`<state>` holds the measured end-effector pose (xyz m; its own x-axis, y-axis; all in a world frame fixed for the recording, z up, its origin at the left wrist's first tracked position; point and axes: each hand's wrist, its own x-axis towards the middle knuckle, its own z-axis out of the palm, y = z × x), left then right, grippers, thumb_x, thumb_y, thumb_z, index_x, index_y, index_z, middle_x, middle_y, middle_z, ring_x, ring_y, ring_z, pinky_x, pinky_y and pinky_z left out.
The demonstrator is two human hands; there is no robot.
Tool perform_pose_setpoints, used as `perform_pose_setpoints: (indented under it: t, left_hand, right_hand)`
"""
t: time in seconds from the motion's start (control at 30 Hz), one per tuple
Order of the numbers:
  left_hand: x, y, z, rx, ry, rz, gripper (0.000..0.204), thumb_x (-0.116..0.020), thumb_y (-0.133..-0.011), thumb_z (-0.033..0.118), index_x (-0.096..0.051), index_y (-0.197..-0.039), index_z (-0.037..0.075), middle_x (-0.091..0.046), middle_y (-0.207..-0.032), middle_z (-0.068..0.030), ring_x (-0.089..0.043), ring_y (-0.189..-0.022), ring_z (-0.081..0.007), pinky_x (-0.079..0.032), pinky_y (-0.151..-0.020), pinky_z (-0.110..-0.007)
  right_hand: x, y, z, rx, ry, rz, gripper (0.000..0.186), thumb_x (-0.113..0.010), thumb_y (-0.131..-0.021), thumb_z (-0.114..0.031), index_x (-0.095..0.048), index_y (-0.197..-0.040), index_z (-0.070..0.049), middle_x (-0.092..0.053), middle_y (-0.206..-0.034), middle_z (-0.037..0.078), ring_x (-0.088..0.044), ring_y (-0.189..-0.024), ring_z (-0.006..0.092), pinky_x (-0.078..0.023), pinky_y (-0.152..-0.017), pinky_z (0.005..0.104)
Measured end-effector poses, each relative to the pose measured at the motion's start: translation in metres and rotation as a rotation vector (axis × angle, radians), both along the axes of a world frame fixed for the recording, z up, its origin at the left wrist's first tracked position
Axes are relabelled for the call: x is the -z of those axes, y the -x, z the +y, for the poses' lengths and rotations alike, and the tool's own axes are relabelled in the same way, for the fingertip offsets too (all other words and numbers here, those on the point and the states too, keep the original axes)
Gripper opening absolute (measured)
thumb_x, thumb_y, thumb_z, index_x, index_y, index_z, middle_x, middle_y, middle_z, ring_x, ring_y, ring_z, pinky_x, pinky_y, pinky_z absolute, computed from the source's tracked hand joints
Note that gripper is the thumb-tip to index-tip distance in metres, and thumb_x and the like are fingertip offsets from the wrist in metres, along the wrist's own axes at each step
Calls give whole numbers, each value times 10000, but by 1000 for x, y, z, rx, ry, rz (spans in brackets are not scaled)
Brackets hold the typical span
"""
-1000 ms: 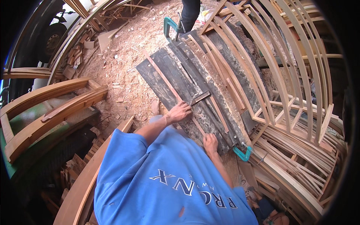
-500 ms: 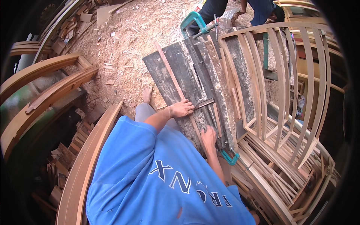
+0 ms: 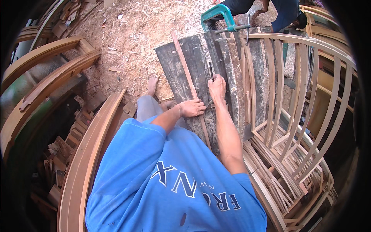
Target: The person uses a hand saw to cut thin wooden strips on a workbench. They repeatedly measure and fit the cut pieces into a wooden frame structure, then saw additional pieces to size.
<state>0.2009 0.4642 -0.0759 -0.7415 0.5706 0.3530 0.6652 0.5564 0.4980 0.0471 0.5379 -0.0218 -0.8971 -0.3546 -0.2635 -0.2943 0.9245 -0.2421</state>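
A long, narrow reddish wooden strip (image 3: 184, 63) lies lengthwise on the dark, worn workbench (image 3: 169, 58). My left hand (image 3: 192, 108) is closed over the strip's middle, pressing it to the bench. Beside those fingers a bit of a square (image 3: 210, 104) shows; my right forearm covers most of it. Farther up the bench, right of the strip, my right hand (image 3: 218, 87) pinches a thin dark stick-like tool (image 3: 210, 69) that points away from me. Its exact kind is too small to make out.
A green C-clamp (image 3: 218, 18) grips the bench's far end. Curved slatted wooden frames (image 3: 284, 92) stand at the right over stacked strips. Curved timbers (image 3: 50, 73) and a long beam (image 3: 91, 158) lie left. Shavings cover the floor (image 3: 127, 42); another person bends beyond the bench.
My right hand has moved from the strip's near end up the bench to the thin dark tool. My left hand remains on the strip. The view has shifted slightly.
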Motion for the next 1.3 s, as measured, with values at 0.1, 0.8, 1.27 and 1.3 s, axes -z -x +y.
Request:
perform_pose_setpoints:
  t: [0.1,0.8,1.27,1.3]
  left_hand:
    - [-1,0,0,1,-17,-2,134,-503,-860,192,-595,-949,155,-522,-1006,-7,-502,-1018,-178,-382,-958,-352]
    - [6,-2,5,19,4,-57,292,-517,-841,193,-629,-1103,123,-570,-1275,-45,-460,-1294,-217,-282,-1147,-420]
    - [-5,0,3,-12,4,-61,179,-515,-849,181,-618,-989,137,-530,-1002,-14,-506,-1015,-177,-381,-928,-347]
    - [-8,1,4,-15,26,-85,187,-519,-846,178,-622,-996,136,-533,-998,-17,-507,-1014,-178,-380,-927,-348]
  right_hand:
    - [-16,7,6,21,41,-1,276,-661,-765,-179,-661,-960,17,-680,-861,179,-666,-832,330,-519,-778,406]
    - [-27,-36,-23,-218,377,-250,163,-587,-949,-168,-616,-993,-14,-697,-851,187,-691,-802,346,-522,-676,437]
    - [-54,-20,27,-111,91,183,393,-614,-933,-239,-573,-1268,-37,-626,-1072,194,-603,-1022,363,-477,-878,447]
    - [-57,-27,33,-126,187,199,385,-615,-932,-234,-578,-1263,-41,-627,-1090,192,-599,-1035,365,-472,-898,447]
